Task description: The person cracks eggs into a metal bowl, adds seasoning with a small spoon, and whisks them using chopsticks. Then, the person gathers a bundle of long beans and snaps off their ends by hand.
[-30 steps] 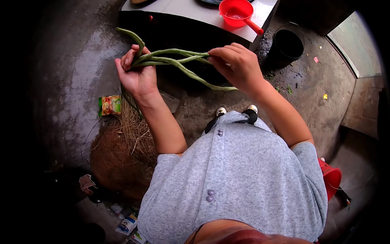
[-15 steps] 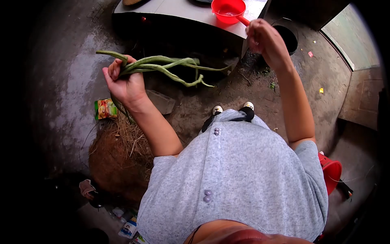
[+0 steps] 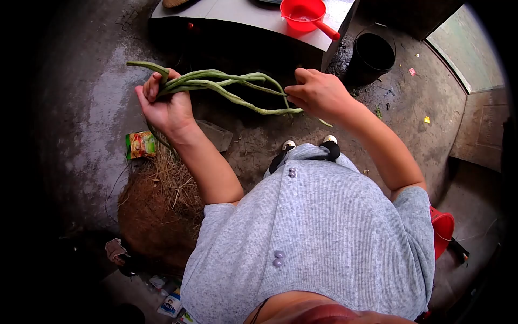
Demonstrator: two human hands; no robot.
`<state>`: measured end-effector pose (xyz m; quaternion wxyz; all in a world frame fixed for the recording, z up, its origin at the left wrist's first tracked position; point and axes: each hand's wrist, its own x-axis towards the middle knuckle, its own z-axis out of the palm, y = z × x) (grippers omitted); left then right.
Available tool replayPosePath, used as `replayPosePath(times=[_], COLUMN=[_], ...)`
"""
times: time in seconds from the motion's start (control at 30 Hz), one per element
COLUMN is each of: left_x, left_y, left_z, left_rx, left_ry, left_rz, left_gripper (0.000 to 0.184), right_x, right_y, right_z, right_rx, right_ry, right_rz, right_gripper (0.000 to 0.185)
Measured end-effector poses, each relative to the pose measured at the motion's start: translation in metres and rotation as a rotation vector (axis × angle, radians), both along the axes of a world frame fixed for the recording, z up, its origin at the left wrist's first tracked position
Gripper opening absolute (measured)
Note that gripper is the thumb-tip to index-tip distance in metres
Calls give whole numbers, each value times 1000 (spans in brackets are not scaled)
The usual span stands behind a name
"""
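Note:
Several long green beans (image 3: 226, 93) stretch between my two hands in front of the white counter. My left hand (image 3: 168, 110) is closed around the bunch, with one bean end sticking out to the left and another hanging down by the wrist. Fingers of my right hand (image 3: 319, 96) are pinched at the far ends of the beans. One bean tip pokes out below that hand. Exactly how many beans the right fingers grip is hidden.
On the white counter (image 3: 237, 17) stands a red dipper (image 3: 303, 15), its handle pointing to the front right. A black bucket (image 3: 372, 54) is on the floor to the right of it. A straw heap (image 3: 162, 200) and a colourful packet (image 3: 141, 144) lie at left.
My right hand has come down and left from beside the dipper's handle to the bean ends and pinched them. The beans are now drawn straighter. My left hand has hardly moved.

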<state>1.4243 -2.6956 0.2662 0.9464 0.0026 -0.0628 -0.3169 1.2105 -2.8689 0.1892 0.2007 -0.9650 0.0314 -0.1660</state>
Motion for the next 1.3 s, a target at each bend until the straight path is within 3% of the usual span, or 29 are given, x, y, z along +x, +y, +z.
replayPosePath(times=[0.17,0.23,0.37,0.47,0.5,0.63,0.77,0.9,1.13,1.3], left_x=[-5,-5,-3,-2,0,0,3,4,14,21], left_y=[1,4,4,6,9,7,9,8,17,20], left_z=[3,4,5,10,13,27,30,34,30,28], left_rx=[-33,-51,77,18,0,-88,-102,-70,-142,-84], left_ry=[38,44,66,87,87,108,129,116,116,133], left_rz=[-31,-53,49,29,52,-7,-30,-14,31,150], left_gripper=[38,38,40,42,43,42,38,36,35,39], right_x=[9,9,12,6,2,5,23,28,10,1], right_y=[3,4,-16,-41,-47,-30,-2,10,15,10], right_z=[-15,-17,-30,-55,-68,-61,-61,-62,-53,-52], right_rx=[-138,6,806,1615,1673,1821,1605,1948,2165,2049], right_ry=[119,200,-216,-293,-282,-88,44,264,408,433], right_rz=[-47,-234,-409,-573,-530,-327,-147,196,391,439], right_gripper=[10,10,21,16,13,24,23,31,31,24])
